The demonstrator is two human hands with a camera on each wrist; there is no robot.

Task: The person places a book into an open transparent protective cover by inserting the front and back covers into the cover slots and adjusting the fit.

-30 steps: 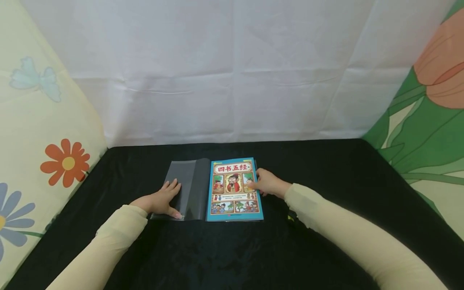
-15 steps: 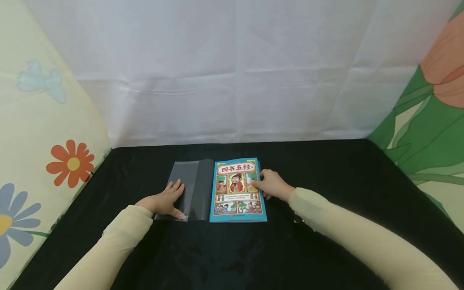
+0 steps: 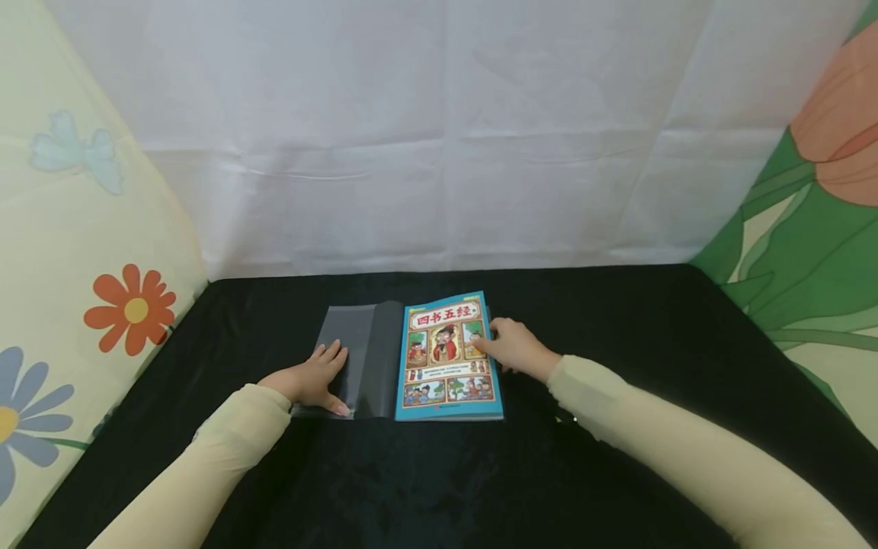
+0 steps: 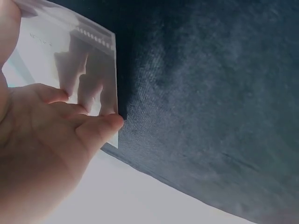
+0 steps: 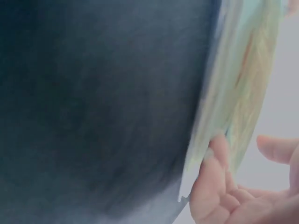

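A book [image 3: 449, 354] with a blue-bordered cartoon cover lies on the black cloth, its front cover raised a little at the right edge. My right hand [image 3: 517, 351] holds that edge, the thumb over the cover and the fingers beneath it. In the right wrist view, fingers [image 5: 212, 182] reach under the lifted cover, beside the page edges. On the left, a clear plastic book cover [image 3: 384, 366] lies spread out. My left hand [image 3: 312, 379] rests flat on its flap, fingers spread. The left wrist view shows those fingers against the shiny plastic sheet [image 4: 100, 42].
Black cloth [image 3: 439, 488] covers the table. A white fabric backdrop [image 3: 439, 152] stands behind it, with flower-printed panels at the left and right sides. A small light-coloured item [image 3: 565, 418] shows partly under the right sleeve.
The book's front cover has risen slightly at its right side, its top corner now higher. My left hand stays in place on the plastic. The head view has shifted a little.
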